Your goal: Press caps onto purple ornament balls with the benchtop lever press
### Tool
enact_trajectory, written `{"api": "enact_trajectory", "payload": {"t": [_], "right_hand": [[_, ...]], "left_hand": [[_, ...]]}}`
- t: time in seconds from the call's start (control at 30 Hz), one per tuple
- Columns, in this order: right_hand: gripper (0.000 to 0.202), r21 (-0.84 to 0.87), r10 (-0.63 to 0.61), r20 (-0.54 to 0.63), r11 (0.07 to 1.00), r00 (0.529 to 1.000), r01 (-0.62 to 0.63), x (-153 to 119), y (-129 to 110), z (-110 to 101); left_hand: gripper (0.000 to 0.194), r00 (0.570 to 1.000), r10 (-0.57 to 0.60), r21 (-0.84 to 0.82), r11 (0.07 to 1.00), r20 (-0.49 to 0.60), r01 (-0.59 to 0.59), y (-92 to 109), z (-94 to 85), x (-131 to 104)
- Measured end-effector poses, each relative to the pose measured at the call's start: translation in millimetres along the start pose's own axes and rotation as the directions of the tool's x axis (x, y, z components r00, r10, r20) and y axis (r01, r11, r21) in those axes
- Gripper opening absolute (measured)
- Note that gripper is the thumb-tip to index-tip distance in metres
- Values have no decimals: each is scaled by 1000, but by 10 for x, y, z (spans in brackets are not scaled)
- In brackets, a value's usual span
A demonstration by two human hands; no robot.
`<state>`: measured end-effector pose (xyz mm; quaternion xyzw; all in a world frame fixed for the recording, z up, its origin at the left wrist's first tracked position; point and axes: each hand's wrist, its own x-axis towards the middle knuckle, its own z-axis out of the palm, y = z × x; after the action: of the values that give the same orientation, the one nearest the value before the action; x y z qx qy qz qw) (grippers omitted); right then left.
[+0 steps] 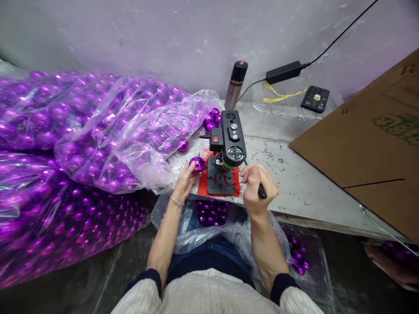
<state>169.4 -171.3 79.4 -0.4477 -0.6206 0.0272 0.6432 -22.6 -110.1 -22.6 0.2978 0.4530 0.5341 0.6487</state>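
Observation:
A shiny purple ball [197,165] is held in the fingers of my left hand [186,179], just left of a small black machine [233,137]. My right hand [260,188] is closed round a black handle [262,192] at the machine's right side. The machine's slotted base plate [220,186] rests on a red sheet [203,185] near the table's front edge. More purple balls [212,213] lie in clear plastic on my lap.
Big clear bags of purple balls [88,126] fill the left. Behind the machine stands a spray can [236,85]. A power adapter [283,72], yellow ribbon [284,96] and black scale-like device [315,99] lie at the back. A cardboard box [366,148] leans in from the right.

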Motion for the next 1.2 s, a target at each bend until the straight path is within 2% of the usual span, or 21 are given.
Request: {"api": "enact_trajectory", "payload": {"t": [0.1,0.2,0.33,0.43,0.5,0.6,0.7,0.9,1.2], "right_hand": [[35,-13,9,32,1000,999,-9,83,-38,-9],[36,-25,5,44,1000,999,-4,91,-36,-21],[35,-25,5,51,1000,999,-4,60,-19,-32],[34,-35,9,54,999,999,-7,48,-14,-35],[34,-35,7,52,999,999,-5,44,-15,-36],[33,-29,-2,49,1000,999,3,35,-20,-38],[32,-31,1,57,1000,998,1,23,-27,-46],[29,-36,-7,63,999,998,9,-26,-12,-63],[27,-63,-113,2,992,994,113,-352,244,8]], "left_hand": [[47,998,52,111,992,41,-56,-163,74,-63],[52,986,141,291,943,88,-161,-321,132,-49],[58,952,254,492,815,170,-306,-443,200,-38],[62,928,292,634,678,232,-372,-460,236,-64],[63,895,332,698,565,297,-441,-453,252,-79],[62,817,406,723,403,408,-561,-458,275,-81],[61,756,462,724,295,463,-624,-518,304,-50],[65,677,552,681,245,487,-690,-723,330,47],[66,722,511,692,297,467,-658,-733,309,20]]}}
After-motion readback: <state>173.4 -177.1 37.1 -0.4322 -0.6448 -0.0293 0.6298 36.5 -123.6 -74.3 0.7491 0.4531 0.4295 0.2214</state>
